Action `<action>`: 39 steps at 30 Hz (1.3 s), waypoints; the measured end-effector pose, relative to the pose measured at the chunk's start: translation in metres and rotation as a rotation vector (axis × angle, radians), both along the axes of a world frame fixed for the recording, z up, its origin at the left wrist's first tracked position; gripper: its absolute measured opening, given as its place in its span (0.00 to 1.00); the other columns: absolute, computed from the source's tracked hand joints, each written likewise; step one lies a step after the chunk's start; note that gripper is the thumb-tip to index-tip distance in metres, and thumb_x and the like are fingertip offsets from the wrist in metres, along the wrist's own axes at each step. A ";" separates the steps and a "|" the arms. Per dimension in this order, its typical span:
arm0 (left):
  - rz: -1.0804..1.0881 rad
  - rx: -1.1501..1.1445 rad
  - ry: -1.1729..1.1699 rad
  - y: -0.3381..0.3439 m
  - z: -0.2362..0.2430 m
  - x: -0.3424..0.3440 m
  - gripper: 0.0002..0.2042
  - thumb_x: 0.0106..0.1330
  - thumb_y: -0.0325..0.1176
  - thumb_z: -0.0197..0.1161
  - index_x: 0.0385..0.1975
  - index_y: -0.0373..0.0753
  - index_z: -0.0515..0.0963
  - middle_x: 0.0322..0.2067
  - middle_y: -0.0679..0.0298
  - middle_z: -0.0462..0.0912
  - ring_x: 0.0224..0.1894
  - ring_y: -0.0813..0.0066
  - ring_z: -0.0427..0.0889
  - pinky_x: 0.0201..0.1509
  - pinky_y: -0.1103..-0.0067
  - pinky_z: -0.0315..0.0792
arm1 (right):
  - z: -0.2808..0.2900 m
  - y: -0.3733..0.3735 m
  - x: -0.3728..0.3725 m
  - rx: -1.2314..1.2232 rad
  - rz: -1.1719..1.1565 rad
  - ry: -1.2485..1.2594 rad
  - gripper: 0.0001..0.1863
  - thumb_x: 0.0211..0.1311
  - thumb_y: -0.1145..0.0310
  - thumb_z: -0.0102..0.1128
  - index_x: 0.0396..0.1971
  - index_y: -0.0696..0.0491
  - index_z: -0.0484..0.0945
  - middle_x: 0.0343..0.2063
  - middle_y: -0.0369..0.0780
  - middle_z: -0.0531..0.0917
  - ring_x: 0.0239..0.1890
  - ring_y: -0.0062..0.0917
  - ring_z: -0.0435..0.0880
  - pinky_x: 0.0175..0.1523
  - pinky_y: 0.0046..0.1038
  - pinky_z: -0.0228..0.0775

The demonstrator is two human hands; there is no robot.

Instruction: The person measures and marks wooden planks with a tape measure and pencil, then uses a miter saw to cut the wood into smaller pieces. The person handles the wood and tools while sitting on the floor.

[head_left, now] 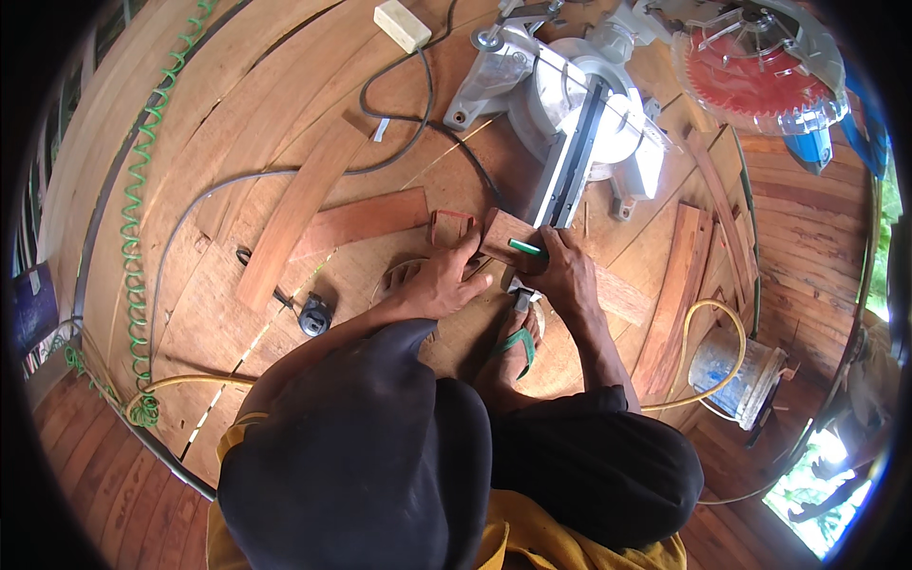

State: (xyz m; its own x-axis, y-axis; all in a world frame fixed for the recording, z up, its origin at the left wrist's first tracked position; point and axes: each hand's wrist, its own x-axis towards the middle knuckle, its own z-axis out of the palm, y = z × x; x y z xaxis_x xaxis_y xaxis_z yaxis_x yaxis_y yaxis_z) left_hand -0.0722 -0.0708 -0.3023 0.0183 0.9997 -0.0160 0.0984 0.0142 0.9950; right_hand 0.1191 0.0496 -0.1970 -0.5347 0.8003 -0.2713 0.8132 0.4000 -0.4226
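My left hand [439, 285] reaches in with its index finger against a small reddish wood block [450, 228]; the thumb stands apart, and some fingers are hidden. My right hand [567, 274] is closed around a short green pen-like stick [525, 247] with a pale edge. That stick lies across a short brown board [503, 234], which the right fingers also touch. The block and the board sit side by side, just in front of the fence-like metal bar [566, 180] of a miter saw [546, 100]. My sandaled foot [518, 353] rests below the board.
The saw's red blade [755, 76] under a clear guard is at the upper right. Wooden planks [299, 214] lie left, more boards [674, 294] right. A black tool [313, 315], a dark cable [228, 180], a green coiled hose [138, 218] and a bucket [731, 375] surround me.
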 end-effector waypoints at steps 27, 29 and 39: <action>0.152 -0.352 -0.586 0.038 -0.027 0.000 0.15 0.73 0.38 0.68 0.49 0.32 0.80 0.40 0.63 0.87 0.40 0.79 0.86 0.41 0.80 0.83 | -0.013 0.001 0.010 0.051 0.049 0.085 0.25 0.45 0.62 0.76 0.47 0.49 0.79 0.40 0.44 0.81 0.42 0.47 0.86 0.47 0.46 0.82; 0.139 -0.360 -0.528 0.039 -0.026 0.004 0.16 0.73 0.39 0.68 0.49 0.32 0.79 0.42 0.61 0.87 0.40 0.76 0.87 0.45 0.75 0.84 | -0.009 -0.004 0.011 0.019 -0.006 0.037 0.29 0.44 0.62 0.77 0.50 0.49 0.80 0.44 0.44 0.82 0.45 0.47 0.86 0.48 0.45 0.82; 0.260 -0.386 -0.745 0.035 -0.004 0.007 0.20 0.69 0.40 0.70 0.54 0.34 0.79 0.47 0.60 0.84 0.47 0.69 0.85 0.48 0.67 0.85 | -0.054 -0.097 0.119 -0.104 -0.810 0.939 0.13 0.68 0.66 0.72 0.26 0.55 0.79 0.18 0.29 0.73 0.25 0.13 0.68 0.29 0.24 0.61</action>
